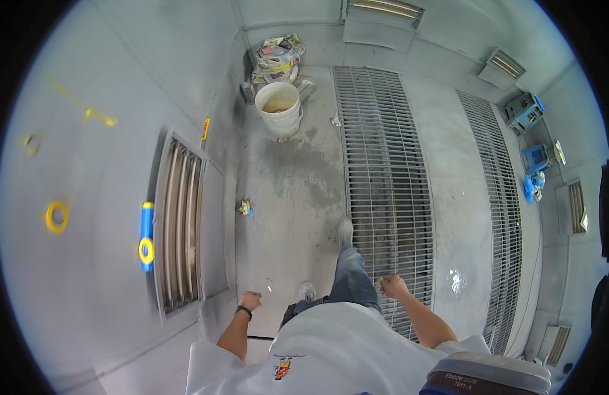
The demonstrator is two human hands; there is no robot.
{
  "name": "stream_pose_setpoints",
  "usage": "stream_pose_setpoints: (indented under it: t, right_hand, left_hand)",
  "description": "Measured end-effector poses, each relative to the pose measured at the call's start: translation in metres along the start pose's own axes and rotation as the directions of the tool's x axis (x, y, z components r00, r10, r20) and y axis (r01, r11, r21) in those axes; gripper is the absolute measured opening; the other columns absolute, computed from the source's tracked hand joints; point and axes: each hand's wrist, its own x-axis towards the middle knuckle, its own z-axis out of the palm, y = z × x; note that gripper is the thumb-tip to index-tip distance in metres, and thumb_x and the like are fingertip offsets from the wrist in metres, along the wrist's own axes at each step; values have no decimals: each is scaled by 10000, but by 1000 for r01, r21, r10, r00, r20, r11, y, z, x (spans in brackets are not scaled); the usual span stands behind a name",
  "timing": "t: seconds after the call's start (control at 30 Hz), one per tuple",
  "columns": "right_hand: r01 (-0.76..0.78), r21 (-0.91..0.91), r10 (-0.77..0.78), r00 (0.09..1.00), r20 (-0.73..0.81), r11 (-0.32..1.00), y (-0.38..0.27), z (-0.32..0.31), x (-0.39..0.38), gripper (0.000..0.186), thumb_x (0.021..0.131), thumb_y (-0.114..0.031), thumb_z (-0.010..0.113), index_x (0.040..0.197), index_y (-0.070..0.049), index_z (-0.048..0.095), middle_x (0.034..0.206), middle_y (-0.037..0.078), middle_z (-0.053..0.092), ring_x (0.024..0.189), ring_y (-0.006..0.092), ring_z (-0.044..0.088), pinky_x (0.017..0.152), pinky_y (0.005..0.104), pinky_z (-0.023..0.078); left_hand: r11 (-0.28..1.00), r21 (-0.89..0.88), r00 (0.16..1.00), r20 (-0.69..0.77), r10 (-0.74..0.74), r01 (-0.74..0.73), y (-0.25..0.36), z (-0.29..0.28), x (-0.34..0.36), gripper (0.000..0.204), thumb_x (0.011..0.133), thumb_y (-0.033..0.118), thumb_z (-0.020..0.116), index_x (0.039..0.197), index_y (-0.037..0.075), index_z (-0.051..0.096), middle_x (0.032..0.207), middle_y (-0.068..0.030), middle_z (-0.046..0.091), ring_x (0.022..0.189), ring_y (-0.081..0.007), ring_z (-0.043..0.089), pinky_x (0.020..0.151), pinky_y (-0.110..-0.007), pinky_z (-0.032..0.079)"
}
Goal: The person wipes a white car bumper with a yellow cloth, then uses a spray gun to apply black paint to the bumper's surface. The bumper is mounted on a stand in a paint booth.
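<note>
**A:** What's nearest the camera?

**B:** The person's own white shirt, with both forearms coming up from the lower edge. The right hand (394, 287) is closed in a loose fist, fingers pressed together around a small yellow piece (381, 281) that peeks out at its left side. It hangs over the near end of the middle floor grate (383, 164).

**A:** And the other hand?

**B:** The left hand (250, 301) has a dark watch (244, 311) at the wrist. It sits low beside the wall's base, fingers curled; I cannot tell whether it grips anything. Something thin and pale shows at the fingertips, too small to make out.

**A:** What lies around them?

**B:** Jeans and two grey shoes on the stained concrete floor (285, 197), one foot stepping forward at the grate's edge. On the wall to the left there's a louvred vent (179, 224), with a blue-and-yellow tape roll holder (146, 237) just beside it and a yellow tape ring (56, 216) further left.

**A:** Farther off?

**B:** A small yellow-and-blue scrap (245, 208) on the floor near the wall, then a white bucket (279, 107) with tan residue inside, and behind it a heap of crumpled masking paper (278, 56) in the corner. A second grate (499, 191) runs along the right, with blue equipment (525, 112) against the far right wall.
</note>
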Motion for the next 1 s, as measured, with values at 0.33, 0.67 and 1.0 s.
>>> stream_pose_setpoints:
  t: [0.33,0.67,1.0]
  right_hand:
    - [239,-656,-371,926,-67,716,-292,-267,168,523,981,-391,625,1398,-76,600,1256,230,697,1134,394,678,945,504,555]
    - [408,-803,-571,814,104,435,-698,-426,254,433,970,-346,622,1302,-69,641,1151,230,724,1077,416,685,938,511,544]
    - [678,-732,-517,652,555,67,-928,-312,495,217,947,-214,580,1088,-97,697,1007,188,740,1009,411,702,855,522,560]
  left_hand:
    - [806,-570,955,-114,-272,161,94,-142,206,177,919,164,601,958,57,737,944,-168,763,918,-388,727,799,-476,582]
    - [571,-804,844,-184,-504,165,24,-312,485,331,955,308,598,1149,76,731,1081,-194,743,1030,-394,708,915,-473,561]
    - [306,-866,703,70,-708,395,100,-460,657,520,883,260,718,1338,36,603,1421,-210,555,1332,-401,508,1116,-512,405]
